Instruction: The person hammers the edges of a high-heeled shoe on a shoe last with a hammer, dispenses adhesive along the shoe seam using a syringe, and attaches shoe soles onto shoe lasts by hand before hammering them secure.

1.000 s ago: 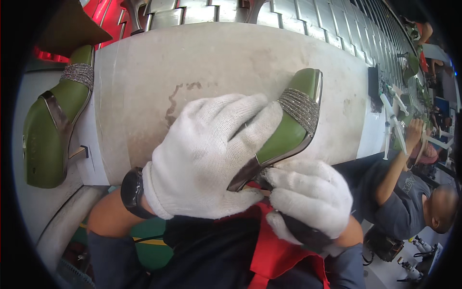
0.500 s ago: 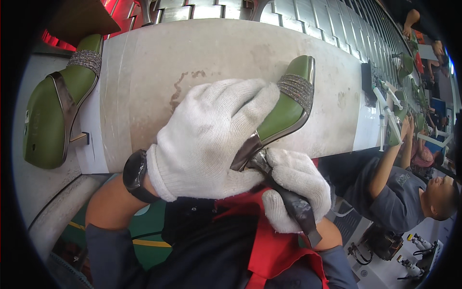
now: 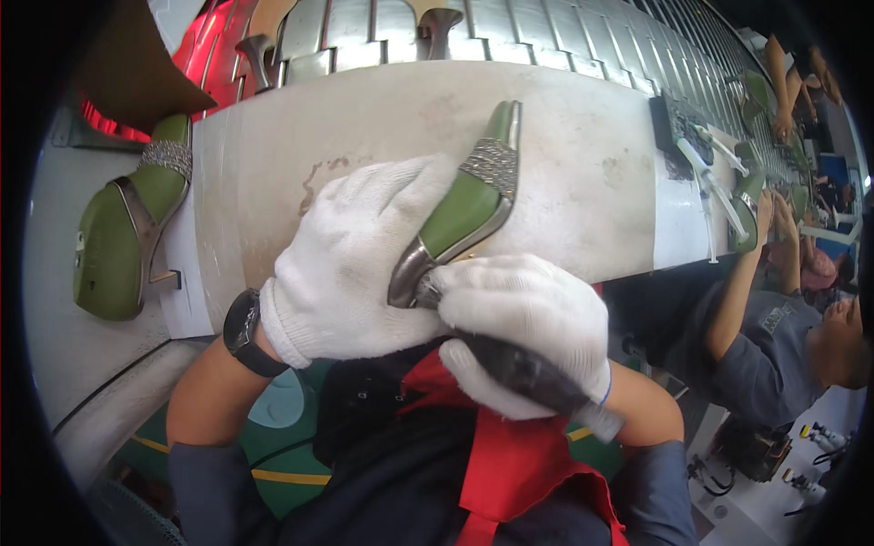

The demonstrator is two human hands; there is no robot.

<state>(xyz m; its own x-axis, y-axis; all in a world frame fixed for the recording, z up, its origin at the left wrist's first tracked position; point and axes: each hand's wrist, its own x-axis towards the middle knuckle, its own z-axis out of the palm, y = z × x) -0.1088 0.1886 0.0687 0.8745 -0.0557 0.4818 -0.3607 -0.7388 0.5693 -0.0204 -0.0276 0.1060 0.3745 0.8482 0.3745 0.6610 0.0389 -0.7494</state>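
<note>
A sandal on a green shoe last, with a glittery grey band across the toe and a bronze strap at the back, lies under my hands. My left hand, in a white knitted glove, is wrapped round its heel side and presses it against the bench. My right hand, also gloved and slightly blurred, is closed round a black-handled tool. The tool's front end is at the bronze strap, mostly hidden by my fingers, so its kind does not show.
A similar sandal on a green last stands at the left. Metal conveyor slats run behind the bench, with bronze-heeled parts on them. White syringe-like applicators sit at right. A co-worker handles another shoe there.
The sandal and both hands have shifted left in the picture, and the shoe's toe points more upward. My right hand has come over the tool's front end, closer to my left hand.
</note>
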